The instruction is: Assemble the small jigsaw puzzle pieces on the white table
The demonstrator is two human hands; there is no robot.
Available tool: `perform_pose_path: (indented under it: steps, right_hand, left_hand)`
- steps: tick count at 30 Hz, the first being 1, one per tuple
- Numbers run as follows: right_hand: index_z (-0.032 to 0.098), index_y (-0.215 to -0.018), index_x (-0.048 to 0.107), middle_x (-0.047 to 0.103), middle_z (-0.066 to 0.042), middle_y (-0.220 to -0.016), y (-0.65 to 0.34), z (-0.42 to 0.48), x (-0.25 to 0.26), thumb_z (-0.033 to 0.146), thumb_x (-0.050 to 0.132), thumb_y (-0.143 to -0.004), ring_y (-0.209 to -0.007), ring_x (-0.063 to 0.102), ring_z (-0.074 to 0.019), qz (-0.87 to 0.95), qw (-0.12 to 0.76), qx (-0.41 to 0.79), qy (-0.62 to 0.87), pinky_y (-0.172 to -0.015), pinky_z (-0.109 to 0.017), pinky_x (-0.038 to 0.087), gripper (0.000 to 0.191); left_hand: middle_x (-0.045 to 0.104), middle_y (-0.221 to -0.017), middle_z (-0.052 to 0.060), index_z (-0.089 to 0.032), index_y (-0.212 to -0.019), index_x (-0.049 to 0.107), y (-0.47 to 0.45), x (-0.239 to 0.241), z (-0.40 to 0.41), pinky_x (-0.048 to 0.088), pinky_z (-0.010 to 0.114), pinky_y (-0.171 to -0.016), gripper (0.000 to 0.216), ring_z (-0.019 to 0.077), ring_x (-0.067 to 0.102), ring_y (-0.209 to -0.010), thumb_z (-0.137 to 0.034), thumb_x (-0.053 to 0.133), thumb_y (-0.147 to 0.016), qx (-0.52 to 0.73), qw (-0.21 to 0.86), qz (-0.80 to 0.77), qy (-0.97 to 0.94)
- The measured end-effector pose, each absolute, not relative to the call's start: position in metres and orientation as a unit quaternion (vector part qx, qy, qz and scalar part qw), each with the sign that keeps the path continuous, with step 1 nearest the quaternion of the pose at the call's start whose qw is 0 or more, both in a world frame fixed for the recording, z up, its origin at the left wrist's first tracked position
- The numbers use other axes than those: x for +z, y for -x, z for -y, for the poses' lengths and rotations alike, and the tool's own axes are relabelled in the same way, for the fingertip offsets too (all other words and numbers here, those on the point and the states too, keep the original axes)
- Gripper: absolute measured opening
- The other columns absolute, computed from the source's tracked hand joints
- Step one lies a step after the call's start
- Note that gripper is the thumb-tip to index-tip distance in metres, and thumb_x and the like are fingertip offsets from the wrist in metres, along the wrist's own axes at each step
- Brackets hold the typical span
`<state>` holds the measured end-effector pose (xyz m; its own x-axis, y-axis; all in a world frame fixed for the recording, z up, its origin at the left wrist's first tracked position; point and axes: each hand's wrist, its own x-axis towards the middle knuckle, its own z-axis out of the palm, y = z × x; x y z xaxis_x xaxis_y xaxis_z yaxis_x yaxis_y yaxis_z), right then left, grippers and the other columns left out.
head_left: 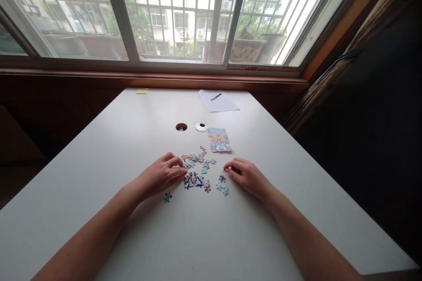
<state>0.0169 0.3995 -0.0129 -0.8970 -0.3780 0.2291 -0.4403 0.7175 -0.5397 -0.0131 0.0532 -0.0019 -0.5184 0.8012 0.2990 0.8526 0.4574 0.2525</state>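
Note:
Small colourful jigsaw pieces (pixel 198 160) lie scattered in the middle of a white table (pixel 132 140). A joined cluster of pieces (pixel 194 180) sits between my hands. My left hand (pixel 161 174) rests on the table with its fingers curled, the fingertips touching the left edge of that cluster. My right hand (pixel 245 174) lies on the table to the right, fingers bent and together, fingertips near a few loose pieces (pixel 223 185). One blue piece (pixel 168 197) lies apart, beside my left wrist. A printed picture card (pixel 219 139) lies just beyond the pieces.
Farther back are a round cable hole (pixel 181 127), its white cap (pixel 201 127), a sheet of paper (pixel 218 101) with a pen (pixel 216 96) on it, and a yellow note (pixel 142 91). A barred window (pixel 171 13) runs behind. A curtain (pixel 346 66) hangs at right.

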Motion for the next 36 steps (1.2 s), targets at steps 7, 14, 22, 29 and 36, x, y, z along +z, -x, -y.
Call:
perform_pose_path:
  steps: [7, 14, 22, 29, 36]
  right_hand:
    - [0.024, -0.098, 0.072, 0.067, -0.004, -0.088, -0.017, -0.399, -0.013, 0.028, 0.054, -0.098, -0.081, 0.061, -0.0175, 0.925, 0.053, 0.303, -0.223, -0.077, -0.030, 0.047, 0.019]
    - [0.024, -0.098, 0.073, 0.067, -0.004, -0.087, -0.017, -0.399, -0.013, 0.029, 0.054, -0.098, -0.079, 0.061, -0.0177, 0.925, 0.054, 0.305, -0.222, -0.075, -0.031, 0.047, 0.020]
    - [0.024, -0.098, 0.072, 0.067, -0.005, -0.087, -0.018, -0.398, -0.012, 0.032, 0.053, -0.098, -0.077, 0.061, -0.0178, 0.923, 0.064, 0.308, -0.220, -0.074, -0.031, 0.048, 0.021]
    - [0.023, -0.098, 0.072, 0.065, -0.004, -0.080, -0.019, -0.392, -0.015, 0.036, 0.053, -0.099, -0.069, 0.056, -0.0165, 0.915, 0.085, 0.324, -0.224, -0.069, -0.031, 0.048, 0.024]
    - [0.022, -0.097, 0.073, 0.068, -0.005, -0.086, -0.031, -0.362, 0.008, 0.041, 0.055, -0.098, -0.072, 0.061, -0.0166, 0.878, 0.068, 0.418, -0.224, -0.067, -0.029, 0.050, 0.026]
  left_hand:
    - [0.064, -0.108, 0.007, -0.028, -0.116, 0.068, 0.013, 0.000, -0.053, 0.049, 0.038, -0.087, 0.022, 0.0238, 0.054, -0.102, -0.025, 0.055, -0.099, -0.164, 0.072, 0.851, 0.493]
    - [0.065, -0.104, 0.008, -0.024, -0.107, 0.069, 0.014, -0.002, -0.053, 0.050, 0.036, -0.084, 0.018, 0.0225, 0.055, -0.097, -0.021, 0.053, -0.099, -0.166, 0.092, 0.851, 0.489]
    - [0.066, -0.094, 0.007, -0.022, -0.096, 0.071, 0.016, -0.005, -0.057, 0.049, 0.035, -0.080, 0.016, 0.0202, 0.057, -0.089, -0.024, 0.056, -0.098, -0.292, 0.141, 0.848, 0.420]
    - [0.062, -0.085, 0.004, -0.017, -0.077, 0.068, 0.001, 0.013, -0.075, 0.045, 0.025, -0.059, 0.030, 0.0133, 0.056, -0.067, -0.043, 0.063, -0.091, -0.524, -0.025, 0.826, 0.204]
    - [0.057, -0.073, 0.001, -0.017, -0.076, 0.068, -0.010, 0.009, -0.091, 0.040, 0.026, -0.059, 0.034, 0.0144, 0.050, -0.065, -0.050, 0.069, -0.084, -0.620, -0.087, 0.771, 0.116]
